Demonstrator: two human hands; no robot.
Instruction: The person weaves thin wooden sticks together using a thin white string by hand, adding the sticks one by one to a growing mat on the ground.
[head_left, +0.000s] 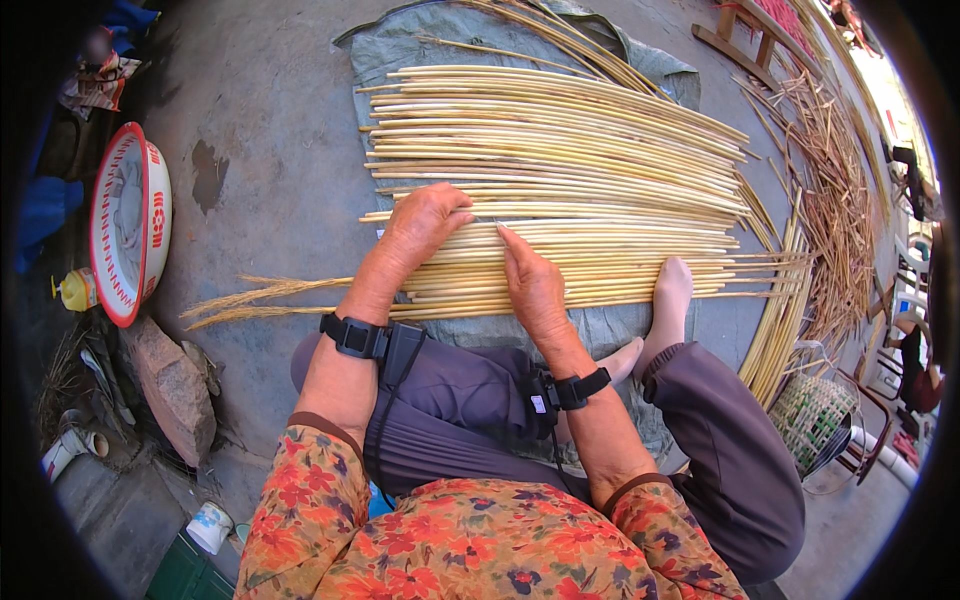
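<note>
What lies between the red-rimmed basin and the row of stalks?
From the basin to the stalks, the head view shows grey floor with a dark patch, a sliver of grey sheet and, lower down, feathery stalk tips.

From my end, I see stalks point(550, 140) side by side on a sheet point(400, 40), which lies on the floor point(270, 120). The left hand point(425, 220) is over the stalks; the right hand point(535, 285) is to its right and nearer the body. A foot point(674, 285) is over the near stalks' right ends. Well to the left I have a basin point(157, 215), a bottle point(77, 290) beside it, and a rock point(175, 390) nearer me. Right of the stalks lie husks point(835, 200), with a frame point(738, 40) at their far end and a basket point(812, 415) at the near one.
</note>
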